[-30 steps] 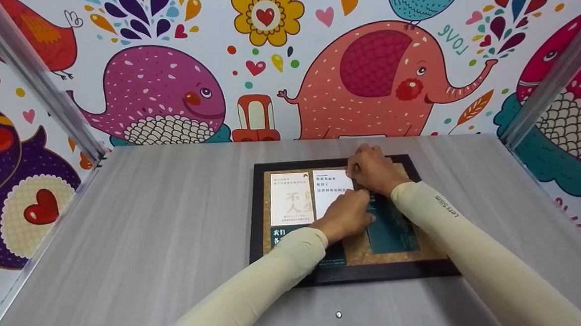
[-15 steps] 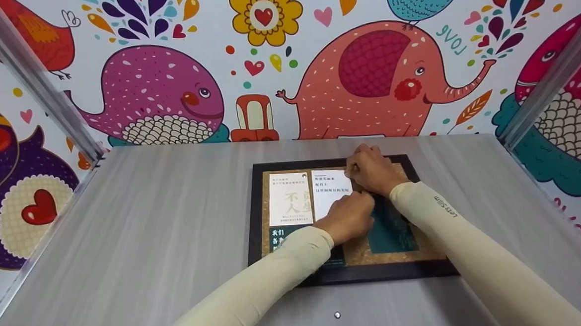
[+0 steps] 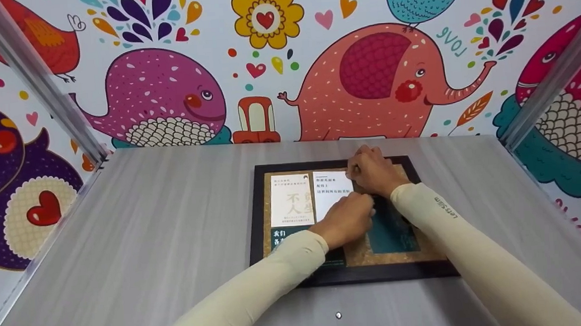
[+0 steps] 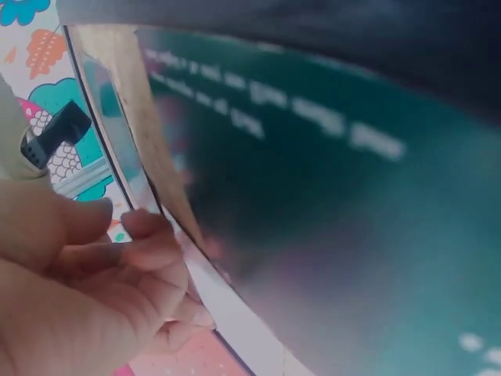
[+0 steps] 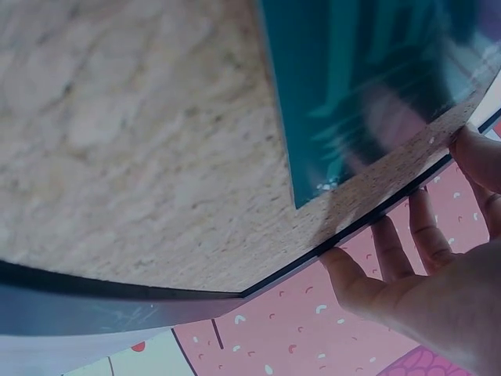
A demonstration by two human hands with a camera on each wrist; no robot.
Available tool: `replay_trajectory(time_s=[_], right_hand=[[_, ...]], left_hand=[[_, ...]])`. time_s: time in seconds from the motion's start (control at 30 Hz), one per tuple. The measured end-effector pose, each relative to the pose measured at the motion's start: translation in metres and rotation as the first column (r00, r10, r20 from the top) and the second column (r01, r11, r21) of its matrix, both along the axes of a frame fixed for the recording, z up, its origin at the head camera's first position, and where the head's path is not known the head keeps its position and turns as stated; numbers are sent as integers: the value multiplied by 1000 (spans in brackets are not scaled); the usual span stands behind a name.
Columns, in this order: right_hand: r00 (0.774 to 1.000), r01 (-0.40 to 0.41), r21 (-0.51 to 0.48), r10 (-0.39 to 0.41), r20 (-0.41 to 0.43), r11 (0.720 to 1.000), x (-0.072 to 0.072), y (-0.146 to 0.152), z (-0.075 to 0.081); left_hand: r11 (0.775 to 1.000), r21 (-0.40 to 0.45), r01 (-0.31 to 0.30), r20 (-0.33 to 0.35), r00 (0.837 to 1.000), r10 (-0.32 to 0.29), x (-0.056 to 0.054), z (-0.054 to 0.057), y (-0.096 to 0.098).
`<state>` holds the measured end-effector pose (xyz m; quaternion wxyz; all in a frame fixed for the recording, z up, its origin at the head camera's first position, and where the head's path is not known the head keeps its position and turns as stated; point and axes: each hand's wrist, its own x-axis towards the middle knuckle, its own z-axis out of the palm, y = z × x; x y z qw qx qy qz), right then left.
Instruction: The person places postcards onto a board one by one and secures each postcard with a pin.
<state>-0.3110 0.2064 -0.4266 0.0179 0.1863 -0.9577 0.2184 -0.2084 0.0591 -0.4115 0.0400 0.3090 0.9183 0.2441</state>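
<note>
A dark-framed cork board [image 3: 357, 260] lies on the table. White card [image 3: 291, 200] at its left carries a small dark dot near one corner; a second white card [image 3: 328, 181] sits beside it. My left hand [image 3: 345, 219] bends its fingers over the second card's lower right, thumb and forefinger tips close together; nothing shows between them. Right hand [image 3: 373, 171] is at the board's far side, over the top of a teal card [image 3: 391, 232]. In the right wrist view its fingertips touch the frame's edge and cork. Whether it pinches anything is hidden.
Another dark teal card [image 3: 280, 236] with white writing lies partly under the left forearm. A small shiny round piece [image 3: 338, 315] is on the grey table [image 3: 174, 228], in front of the board. A patterned wall [image 3: 167, 95] and metal posts [image 3: 42, 81] border the table.
My left hand has shifted slightly over the board, with its fingers drawn in more. The right hand holds the same place, and the cards have not visibly moved.
</note>
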Motion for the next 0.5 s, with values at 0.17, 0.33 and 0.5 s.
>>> replay_trajectory(time_s=[0.17,0.33,0.5], right_hand=[[1000,-1,-4,1,-14,1000,-1,-1,-2],[1000,14,1,-14,-3,1000,0,-1,-2],[1000,18,15,-18,-8,1000,0,-2,-1]], left_hand=[[999,-24,-37,-186,982,32,12,-5,-6],[992,-96,-87,-296,954,55,29,-13,-9],[989,-114,-94,-228,971,65,38,-16,-12]])
